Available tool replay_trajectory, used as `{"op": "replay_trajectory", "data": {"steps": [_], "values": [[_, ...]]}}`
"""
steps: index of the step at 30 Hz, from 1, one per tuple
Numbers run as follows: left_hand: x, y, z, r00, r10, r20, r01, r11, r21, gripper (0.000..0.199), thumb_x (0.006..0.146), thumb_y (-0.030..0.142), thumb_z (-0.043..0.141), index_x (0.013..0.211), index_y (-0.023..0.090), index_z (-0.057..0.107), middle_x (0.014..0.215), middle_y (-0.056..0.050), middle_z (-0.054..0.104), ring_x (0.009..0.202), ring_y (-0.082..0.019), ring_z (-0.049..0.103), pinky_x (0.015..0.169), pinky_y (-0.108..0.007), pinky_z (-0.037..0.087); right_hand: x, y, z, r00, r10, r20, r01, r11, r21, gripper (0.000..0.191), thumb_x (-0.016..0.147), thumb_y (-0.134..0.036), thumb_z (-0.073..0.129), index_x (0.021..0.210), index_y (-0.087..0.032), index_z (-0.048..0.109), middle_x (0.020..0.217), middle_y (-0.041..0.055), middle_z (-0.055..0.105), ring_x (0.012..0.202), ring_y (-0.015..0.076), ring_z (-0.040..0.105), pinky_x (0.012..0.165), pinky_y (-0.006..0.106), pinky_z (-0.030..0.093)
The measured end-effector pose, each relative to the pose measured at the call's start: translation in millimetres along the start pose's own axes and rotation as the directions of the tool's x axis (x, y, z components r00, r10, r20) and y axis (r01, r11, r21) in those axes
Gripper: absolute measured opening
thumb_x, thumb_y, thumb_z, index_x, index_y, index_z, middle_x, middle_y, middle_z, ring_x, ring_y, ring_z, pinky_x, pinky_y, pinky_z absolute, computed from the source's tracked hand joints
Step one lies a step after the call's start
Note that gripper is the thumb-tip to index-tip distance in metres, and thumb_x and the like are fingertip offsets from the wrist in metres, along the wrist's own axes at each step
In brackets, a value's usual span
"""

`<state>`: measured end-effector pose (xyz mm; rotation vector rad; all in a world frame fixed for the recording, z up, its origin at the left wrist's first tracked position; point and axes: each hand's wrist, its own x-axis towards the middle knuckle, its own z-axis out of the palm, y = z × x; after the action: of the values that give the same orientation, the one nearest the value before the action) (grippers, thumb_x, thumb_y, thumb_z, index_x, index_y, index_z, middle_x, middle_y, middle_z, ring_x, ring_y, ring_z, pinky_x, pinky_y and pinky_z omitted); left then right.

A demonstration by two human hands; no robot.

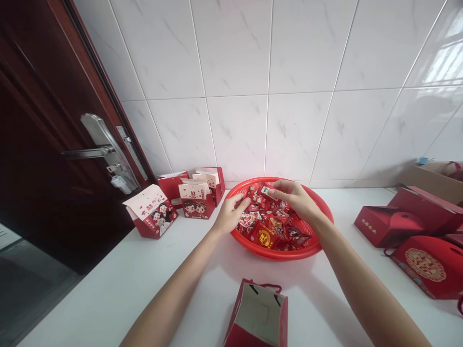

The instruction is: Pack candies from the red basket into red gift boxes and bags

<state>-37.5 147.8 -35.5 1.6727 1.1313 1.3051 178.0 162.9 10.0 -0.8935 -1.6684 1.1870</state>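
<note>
A round red plastic basket (327, 212) holds a heap of candies in mostly red wrappers (265, 236). My left hand (229, 213) reaches over its left rim, thumb and fingers closed at a red-wrapped candy (252, 193). Over the right part of the heap, my right hand (294, 196) pinches a small red-and-white candy packet (268, 192) between thumb and fingers. In front of the basket, between my forearms, stands an open red gift box (258, 308). Its inside is pale and bare, and a red cord handle lies at its far edge.
Several red-and-cream gift boxes with cartoon figures (155, 212) stand at the left near the tiled wall (235, 135). Red boxes (427, 262) and a brown cardboard box (434, 180) sit at the right. A dark red door (43, 96) borders the white table (144, 284).
</note>
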Motion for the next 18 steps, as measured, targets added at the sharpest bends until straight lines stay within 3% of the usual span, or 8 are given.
{"op": "replay_trajectory", "data": {"steps": [4, 12, 16, 18], "values": [[0.8, -0.8, -0.4, 0.999, 0.044, 0.021, -0.044, 0.999, 0.007, 0.046, 0.088, 0.062, 0.062, 0.09, 0.017, 0.07, 0.086, -0.004, 0.074, 0.085, -0.024, 0.067, 0.08, -0.033, 0.053, -5.5, -1.2, -2.0, 1.0, -0.002, 0.013, 0.003, 0.996, -0.087, 0.037, 0.082, -0.054, 0.074, 0.082, -0.018, 0.066, 0.082, 0.002, 0.066, 0.075, 0.0153, 0.058, 0.068, 0.029, 0.046], [0.8, -5.0, 0.7, 0.998, 0.066, -0.004, -0.065, 0.993, 0.094, 0.043, 0.092, 0.059, 0.058, 0.076, 0.019, 0.063, 0.071, 0.0, 0.063, 0.07, -0.019, 0.059, 0.067, -0.03, 0.047, -8.5, 0.0, -3.3, 0.996, 0.043, 0.077, -0.038, 0.997, -0.062, 0.037, 0.078, -0.053, 0.077, 0.08, -0.019, 0.061, 0.082, 0.0004, 0.063, 0.074, 0.0147, 0.057, 0.064, 0.028, 0.043], [0.5, -6.5, 1.6, 0.998, 0.056, -0.008, -0.055, 0.996, 0.076, 0.044, 0.091, 0.059, 0.06, 0.075, 0.019, 0.063, 0.07, 0.0, 0.062, 0.069, -0.019, 0.059, 0.067, -0.029, 0.047, -6.6, 2.5, -3.7, 0.998, 0.053, 0.03, -0.052, 0.997, -0.063, 0.036, 0.075, -0.051, 0.079, 0.082, -0.019, 0.064, 0.082, 0.0017, 0.066, 0.075, 0.0162, 0.06, 0.064, 0.029, 0.045], [1.5, -7.1, 1.9, 0.997, 0.045, -0.067, -0.043, 0.998, 0.037, 0.044, 0.088, 0.061, 0.063, 0.076, 0.019, 0.065, 0.072, -0.001, 0.065, 0.072, -0.019, 0.06, 0.068, -0.029, 0.047, -4.1, 4.9, -5.4, 0.998, 0.036, -0.043, -0.038, 0.998, -0.051, 0.034, 0.074, -0.049, 0.078, 0.082, -0.018, 0.064, 0.081, 0.0025, 0.068, 0.073, 0.0167, 0.061, 0.064, 0.029, 0.046]]}}
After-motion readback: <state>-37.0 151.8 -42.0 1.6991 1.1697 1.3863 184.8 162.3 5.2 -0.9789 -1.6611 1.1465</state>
